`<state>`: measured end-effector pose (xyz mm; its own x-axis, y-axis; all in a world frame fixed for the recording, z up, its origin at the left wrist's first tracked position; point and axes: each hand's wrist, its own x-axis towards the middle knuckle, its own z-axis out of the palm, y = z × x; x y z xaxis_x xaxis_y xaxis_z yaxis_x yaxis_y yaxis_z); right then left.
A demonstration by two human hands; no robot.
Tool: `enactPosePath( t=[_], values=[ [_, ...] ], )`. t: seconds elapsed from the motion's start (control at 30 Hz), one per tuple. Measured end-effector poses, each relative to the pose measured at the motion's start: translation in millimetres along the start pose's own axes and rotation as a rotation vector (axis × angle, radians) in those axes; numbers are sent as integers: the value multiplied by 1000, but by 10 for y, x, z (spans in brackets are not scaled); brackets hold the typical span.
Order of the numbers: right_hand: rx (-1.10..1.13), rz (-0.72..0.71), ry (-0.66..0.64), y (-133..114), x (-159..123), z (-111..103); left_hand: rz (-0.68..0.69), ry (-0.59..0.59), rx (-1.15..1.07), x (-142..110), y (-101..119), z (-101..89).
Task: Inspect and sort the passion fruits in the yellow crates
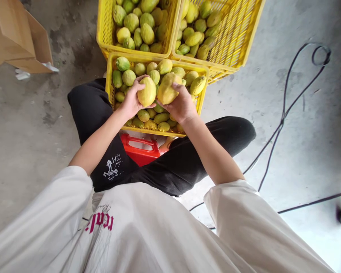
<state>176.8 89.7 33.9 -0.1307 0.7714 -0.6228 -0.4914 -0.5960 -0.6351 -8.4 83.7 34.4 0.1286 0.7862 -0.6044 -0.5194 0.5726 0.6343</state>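
My left hand [131, 100] is closed round a smooth yellow oval fruit [147, 92], with the thumb on its upper side. In my right hand [183, 105] is a second, larger yellow fruit [167, 89] with a faint greenish tint. The two fruits are held side by side, close together, above a yellow plastic crate [110, 81]. Inside that crate lie many similar oval fruits, green to yellow, such as the green one [122, 63] in its far left corner. What kind of fruit they are I cannot tell for sure.
Beyond stand two more yellow crates [101, 28] [248, 38] of fruit. A red plastic object with a handle [143, 154] sits between my legs. An open cardboard box [17, 34] is at far left, and a black cable [284, 113] loops over the concrete floor at right.
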Motion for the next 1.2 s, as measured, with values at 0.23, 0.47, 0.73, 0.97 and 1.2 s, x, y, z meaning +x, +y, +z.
enactPosePath(
  t=[0.23, 0.47, 0.73, 0.97, 1.2],
  values=[
    [-28, -41, -28, 135, 101, -110, 8, -41, 109, 15, -49, -17],
    [-86, -17, -66, 136, 87, -142, -27, -36, 131, 38, -97, -46],
    [-83, 30, -61, 32, 155, -167, -78, 11, 44, -3, 30, 70],
    [-43, 25, -14, 76, 92, -67, -39, -7, 80, 13, -53, 15],
    [0, 60, -35, 130, 62, -96, -22, -78, 111, 32, -165, -88]
  ],
)
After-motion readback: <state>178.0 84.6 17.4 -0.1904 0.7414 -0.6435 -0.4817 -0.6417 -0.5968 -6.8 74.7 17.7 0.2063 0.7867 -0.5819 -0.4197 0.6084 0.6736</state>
